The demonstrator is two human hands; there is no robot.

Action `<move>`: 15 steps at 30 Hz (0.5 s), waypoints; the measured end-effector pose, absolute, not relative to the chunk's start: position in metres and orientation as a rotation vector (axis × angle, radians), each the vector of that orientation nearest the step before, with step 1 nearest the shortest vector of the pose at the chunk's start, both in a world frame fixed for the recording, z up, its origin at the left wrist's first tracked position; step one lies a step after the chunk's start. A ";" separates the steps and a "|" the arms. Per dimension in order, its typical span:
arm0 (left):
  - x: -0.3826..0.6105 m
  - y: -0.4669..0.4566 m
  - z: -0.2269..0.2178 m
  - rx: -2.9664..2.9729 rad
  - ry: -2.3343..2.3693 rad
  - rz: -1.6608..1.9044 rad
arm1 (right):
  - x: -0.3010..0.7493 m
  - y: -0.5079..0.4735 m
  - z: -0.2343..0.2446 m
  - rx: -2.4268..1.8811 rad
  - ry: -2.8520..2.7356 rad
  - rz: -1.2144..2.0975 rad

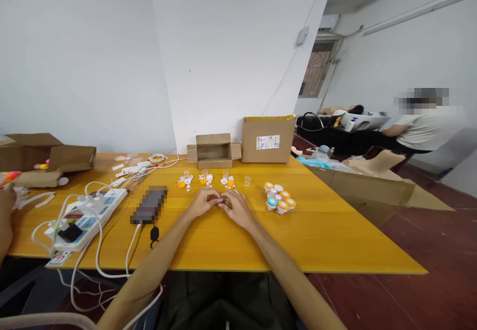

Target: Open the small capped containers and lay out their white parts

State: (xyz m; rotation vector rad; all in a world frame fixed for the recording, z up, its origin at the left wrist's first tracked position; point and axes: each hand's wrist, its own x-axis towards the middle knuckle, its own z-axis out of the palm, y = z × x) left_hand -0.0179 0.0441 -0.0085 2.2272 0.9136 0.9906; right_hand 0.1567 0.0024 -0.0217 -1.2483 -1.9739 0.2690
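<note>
My left hand [203, 202] and my right hand [235, 206] rest together on the yellow table [320, 230], fingertips meeting over a small part I cannot make out. Both hands have their fingers curled in a pinch. Just beyond them lie small groups of white and orange plastic parts [205, 179] with tiny clear cups [247, 180]. To the right of my right hand stands a cluster of small capped containers [279, 198] with orange, white and teal lids.
A white power strip [87, 215] with tangled cables and a dark phone [149, 206] lie at the left. Cardboard boxes [213, 150] stand along the wall, another [268, 139] beside them. Another person's hand [6, 206] shows at the far left; someone sits at the back right.
</note>
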 end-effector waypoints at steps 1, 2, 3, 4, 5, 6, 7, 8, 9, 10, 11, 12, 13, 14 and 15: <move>-0.018 0.044 -0.009 2.212 0.913 0.985 | 0.157 0.003 -0.022 -1.247 -1.967 0.277; -0.018 0.044 -0.009 2.199 0.910 0.978 | 0.157 0.003 -0.022 -1.247 -1.960 0.283; -0.018 0.044 -0.009 2.188 0.906 0.970 | 0.157 0.004 -0.023 -1.248 -1.953 0.288; -0.019 0.045 -0.010 2.179 0.903 0.963 | 0.157 0.004 -0.024 -1.248 -1.948 0.291; -0.019 0.045 -0.010 2.172 0.900 0.955 | 0.157 0.005 -0.025 -1.247 -1.944 0.293; -0.019 0.045 -0.010 2.167 0.898 0.949 | 0.157 0.006 -0.025 -1.246 -1.939 0.294; -0.019 0.046 -0.010 2.162 0.898 0.947 | 0.157 0.007 -0.026 -1.246 -1.934 0.295; -0.019 0.046 -0.011 2.157 0.899 0.947 | 0.157 0.007 -0.027 -1.247 -1.929 0.297; -0.019 0.046 -0.011 2.153 0.899 0.950 | 0.158 0.008 -0.027 -1.246 -1.925 0.299; -0.019 0.046 -0.011 2.149 0.899 0.953 | 0.158 0.009 -0.028 -1.244 -1.922 0.300; -0.019 0.046 -0.011 2.145 0.898 0.957 | 0.158 0.009 -0.028 -1.242 -1.920 0.302; -0.019 0.047 -0.011 2.140 0.896 0.962 | 0.158 0.009 -0.029 -1.241 -1.917 0.302; -0.019 0.047 -0.011 2.136 0.892 0.968 | 0.157 0.009 -0.029 -1.241 -1.914 0.302; -0.020 0.047 -0.011 2.132 0.889 0.975 | 0.157 0.009 -0.029 -1.244 -1.910 0.300; -0.020 0.046 -0.011 2.128 0.886 0.986 | 0.157 0.009 -0.029 -1.251 -1.906 0.298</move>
